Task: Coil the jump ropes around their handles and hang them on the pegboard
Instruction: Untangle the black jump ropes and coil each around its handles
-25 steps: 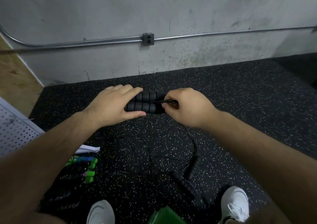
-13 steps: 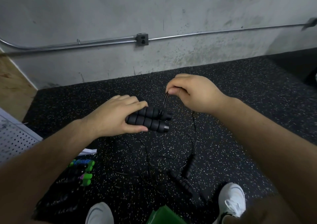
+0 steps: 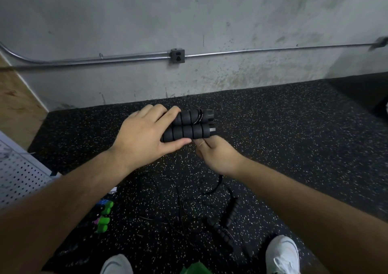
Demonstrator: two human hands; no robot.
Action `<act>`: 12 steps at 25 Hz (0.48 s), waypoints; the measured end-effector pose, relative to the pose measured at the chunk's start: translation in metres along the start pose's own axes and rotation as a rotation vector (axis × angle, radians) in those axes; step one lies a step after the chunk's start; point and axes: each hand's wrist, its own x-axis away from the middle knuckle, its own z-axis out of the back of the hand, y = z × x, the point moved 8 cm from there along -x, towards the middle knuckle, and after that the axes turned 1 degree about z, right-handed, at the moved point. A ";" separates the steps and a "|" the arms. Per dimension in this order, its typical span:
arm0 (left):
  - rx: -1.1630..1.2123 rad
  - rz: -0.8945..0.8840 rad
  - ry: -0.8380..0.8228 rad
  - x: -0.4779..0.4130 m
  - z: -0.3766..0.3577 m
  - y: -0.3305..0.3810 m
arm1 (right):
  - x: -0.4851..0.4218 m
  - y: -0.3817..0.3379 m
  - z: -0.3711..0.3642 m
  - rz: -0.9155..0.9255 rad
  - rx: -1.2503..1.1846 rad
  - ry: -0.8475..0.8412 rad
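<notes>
Black handles (image 3: 186, 125) (paired), lengthwise left-right

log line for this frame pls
left hand: grips paired black handles | right hand: pulling cord below | cord wraps: few | pegboard: unused

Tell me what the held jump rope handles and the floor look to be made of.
Jump rope handles: likely black foam, matte, ribbed into soft-looking rings.
Floor: probably rubber gym matting, matte black with pale flecks.
</notes>
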 end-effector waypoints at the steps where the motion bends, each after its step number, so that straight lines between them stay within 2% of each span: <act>1: -0.034 0.010 -0.012 0.000 -0.004 -0.003 | 0.002 -0.001 -0.004 -0.002 0.012 -0.014; 6: -0.117 0.112 -0.089 0.002 -0.022 -0.030 | 0.017 -0.009 -0.026 -0.090 0.134 -0.141; 12: -0.206 0.092 -0.180 0.010 -0.038 -0.048 | 0.043 -0.045 -0.008 -0.105 0.492 -0.206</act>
